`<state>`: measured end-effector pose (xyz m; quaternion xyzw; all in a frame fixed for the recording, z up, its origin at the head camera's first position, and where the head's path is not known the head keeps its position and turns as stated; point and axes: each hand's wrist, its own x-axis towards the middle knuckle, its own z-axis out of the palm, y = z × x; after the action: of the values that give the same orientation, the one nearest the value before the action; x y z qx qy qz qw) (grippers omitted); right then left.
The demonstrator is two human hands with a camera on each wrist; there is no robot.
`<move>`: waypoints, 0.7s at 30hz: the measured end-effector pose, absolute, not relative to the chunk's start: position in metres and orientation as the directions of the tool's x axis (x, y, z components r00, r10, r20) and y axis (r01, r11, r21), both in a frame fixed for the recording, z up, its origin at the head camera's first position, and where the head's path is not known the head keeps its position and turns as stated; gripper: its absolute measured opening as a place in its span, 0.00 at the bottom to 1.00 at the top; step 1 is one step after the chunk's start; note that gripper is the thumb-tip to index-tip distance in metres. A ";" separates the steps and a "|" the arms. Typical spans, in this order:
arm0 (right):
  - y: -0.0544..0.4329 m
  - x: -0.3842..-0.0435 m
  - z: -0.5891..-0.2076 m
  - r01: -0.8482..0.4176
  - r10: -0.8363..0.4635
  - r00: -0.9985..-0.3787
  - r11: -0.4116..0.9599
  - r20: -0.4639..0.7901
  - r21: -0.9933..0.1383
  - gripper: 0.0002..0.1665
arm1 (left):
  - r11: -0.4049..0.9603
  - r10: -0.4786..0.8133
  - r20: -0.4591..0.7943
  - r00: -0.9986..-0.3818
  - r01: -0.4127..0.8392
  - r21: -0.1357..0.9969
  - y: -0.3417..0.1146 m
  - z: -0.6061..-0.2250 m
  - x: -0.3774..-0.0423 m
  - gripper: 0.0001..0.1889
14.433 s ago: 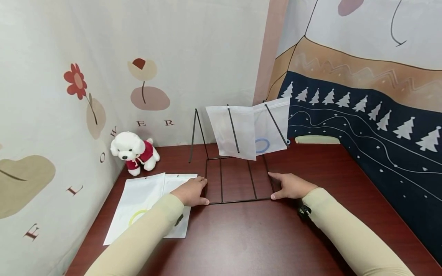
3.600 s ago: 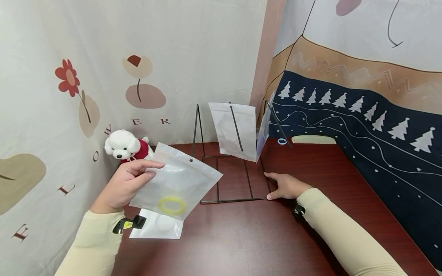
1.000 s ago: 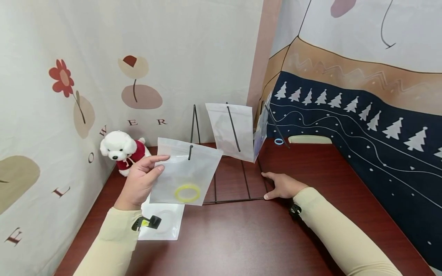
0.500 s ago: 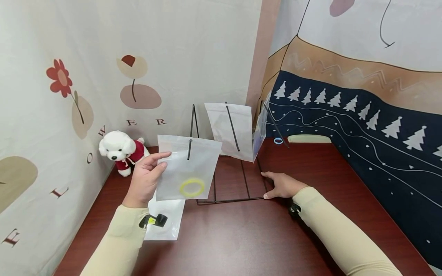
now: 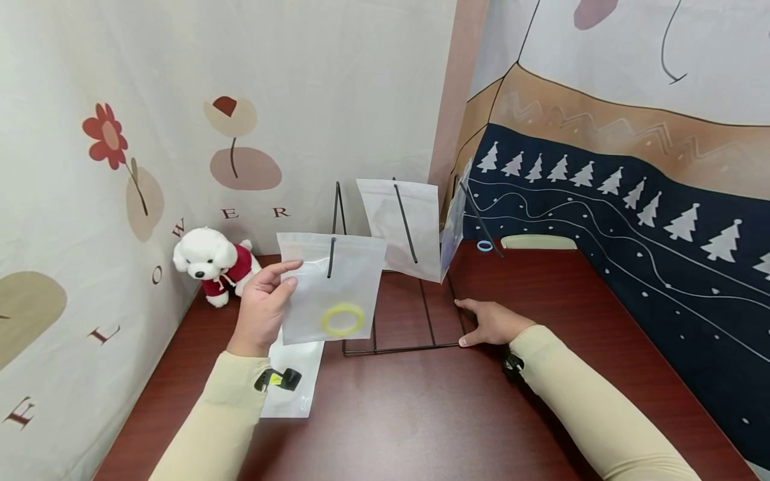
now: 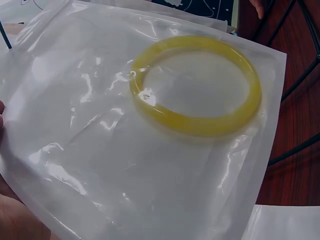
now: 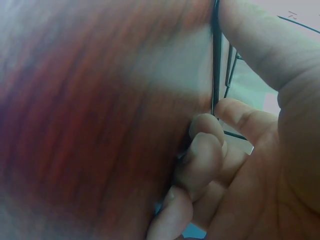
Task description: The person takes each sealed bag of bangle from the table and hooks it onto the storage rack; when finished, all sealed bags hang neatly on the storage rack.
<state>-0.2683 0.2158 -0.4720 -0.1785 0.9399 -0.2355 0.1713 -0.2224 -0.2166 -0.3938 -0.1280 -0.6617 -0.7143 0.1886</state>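
Observation:
My left hand [image 5: 265, 304] pinches the left edge of a clear-fronted zip bag [image 5: 307, 287], which hangs by its top hole on the left prong of a black wire rack [image 5: 404, 350]. Inside lies a yellow bangle [image 6: 200, 127], low in the bag. The right hand [image 5: 494, 323] holds the rack's front right corner, thumb and forefinger against the wire; its other fingers curl against the tabletop in the right wrist view. A white bag [image 5: 402, 227] hangs from the middle prong. Turned edge-on, another bag [image 5: 455, 230] hangs on the right prong.
Another white bag [image 5: 295, 387] lies flat on the brown table [image 5: 409, 414], partly behind the left hand and its bag. A plush white dog [image 5: 207, 254] in a red top sits at the back left. A small blue ring [image 5: 484, 246] shows behind the right prong.
The left hand took the bag with the yellow bangle off the table and set its hole over the left prong; lately it slid back and right. The right-prong bag turned edge-on. The right hand stayed.

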 end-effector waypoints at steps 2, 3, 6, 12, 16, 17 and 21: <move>0.216 -0.269 -0.472 -0.255 -0.417 -0.878 0.825 -0.237 -0.505 0.56 | -0.057 -0.108 0.440 -0.891 0.448 0.892 -0.215 -0.395 -0.223 0.16; 0.216 -0.269 -0.472 -0.256 -0.417 -0.877 0.825 -0.237 -0.504 0.56 | -0.059 -0.111 0.444 -0.889 0.452 0.890 -0.215 -0.395 -0.224 0.16; 0.216 -0.269 -0.473 -0.252 -0.416 -0.876 0.826 -0.244 -0.505 0.56 | -0.059 -0.118 0.455 -0.882 0.464 0.884 -0.213 -0.397 -0.225 0.16; 0.217 -0.269 -0.473 -0.241 -0.411 -0.877 0.825 -0.249 -0.512 0.56 | -0.030 -0.111 0.473 -0.874 0.479 0.877 -0.211 -0.396 -0.225 0.14; 0.217 -0.270 -0.474 -0.243 -0.411 -0.877 0.826 -0.248 -0.508 0.56 | -0.001 -0.111 0.482 -0.869 0.485 0.875 -0.209 -0.393 -0.225 0.14; 0.217 -0.270 -0.474 -0.243 -0.410 -0.877 0.826 -0.248 -0.508 0.56 | 0.007 -0.113 0.484 -0.867 0.487 0.873 -0.209 -0.392 -0.225 0.15; 0.217 -0.270 -0.474 -0.237 -0.409 -0.877 0.825 -0.251 -0.513 0.56 | 0.014 -0.118 0.501 -0.857 0.503 0.864 -0.208 -0.386 -0.226 0.15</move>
<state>-0.2702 0.2166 -0.4745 -0.1720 0.9386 -0.2405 0.1780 -0.2260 -0.2084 -0.3865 -0.1424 -0.6753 -0.6876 0.2259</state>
